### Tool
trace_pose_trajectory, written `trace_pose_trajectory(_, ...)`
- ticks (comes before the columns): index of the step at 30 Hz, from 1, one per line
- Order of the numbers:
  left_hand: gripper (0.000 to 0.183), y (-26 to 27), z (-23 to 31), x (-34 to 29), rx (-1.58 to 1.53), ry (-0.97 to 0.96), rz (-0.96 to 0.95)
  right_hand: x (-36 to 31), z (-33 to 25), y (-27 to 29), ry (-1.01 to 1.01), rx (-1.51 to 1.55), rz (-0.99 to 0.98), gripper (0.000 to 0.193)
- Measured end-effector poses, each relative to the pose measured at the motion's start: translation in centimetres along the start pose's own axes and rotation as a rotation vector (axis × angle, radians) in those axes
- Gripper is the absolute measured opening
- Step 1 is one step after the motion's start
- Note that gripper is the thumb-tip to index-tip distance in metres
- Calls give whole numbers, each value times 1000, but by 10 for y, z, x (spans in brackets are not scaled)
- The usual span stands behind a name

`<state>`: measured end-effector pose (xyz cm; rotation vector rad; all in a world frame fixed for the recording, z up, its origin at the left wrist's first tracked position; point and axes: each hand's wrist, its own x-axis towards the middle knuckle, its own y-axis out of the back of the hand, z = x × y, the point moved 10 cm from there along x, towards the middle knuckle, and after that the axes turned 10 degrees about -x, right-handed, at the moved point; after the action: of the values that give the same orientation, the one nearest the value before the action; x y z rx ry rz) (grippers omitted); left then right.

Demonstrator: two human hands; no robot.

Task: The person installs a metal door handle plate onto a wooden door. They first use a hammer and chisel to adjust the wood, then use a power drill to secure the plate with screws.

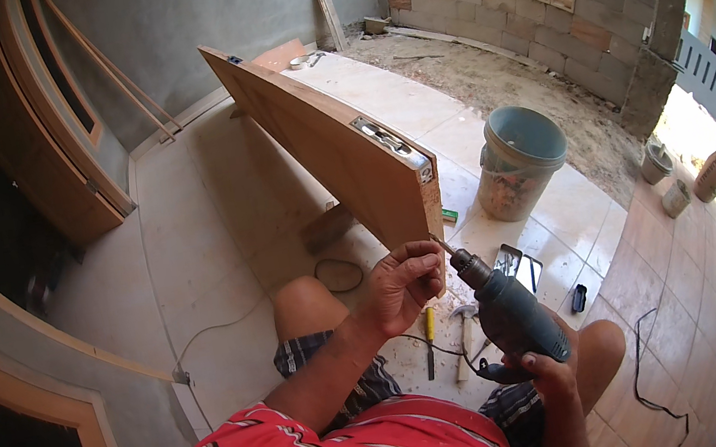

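My right hand (555, 370) grips a dark electric drill (522, 314) by its handle, with the bit pointing up and left at the end of a wooden door (315, 127). Close beside the drill bit (444, 245), my left hand (410, 283) is closed in a pinch. Whatever its fingertips hold, if anything, is hidden. The door rests on its long edge in front of me, its narrow side facing up. Metal lock parts (384, 137) lie on that narrow side near its close end. I cannot tell whether the bit touches the wood.
A yellow-handled chisel (430, 334) and a hammer (466, 337) lie between my legs. To the right are a dirty bucket (522, 162), an open case of bits (519, 265) and a black cable (647, 365). A wood block (328, 226) sits beside the door. Door frames line the left.
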<state>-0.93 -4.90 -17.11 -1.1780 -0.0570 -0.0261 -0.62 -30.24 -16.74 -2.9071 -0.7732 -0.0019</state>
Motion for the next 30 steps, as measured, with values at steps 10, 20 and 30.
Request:
trace_pose_trajectory(10, 13, 18, 11, 2, -210, -49, 21, 8, 11, -9, -10, -45, -73, 85)
trace_pose_trajectory(20, 14, 32, 22, 9, -47, -144, 199, 6, 9, -6, -4, -74, -84, 78)
trace_pose_trajectory(30, 8, 22, 41, 7, 240, -159, 101, 5, 1, -6, 54, -44, -90, 81)
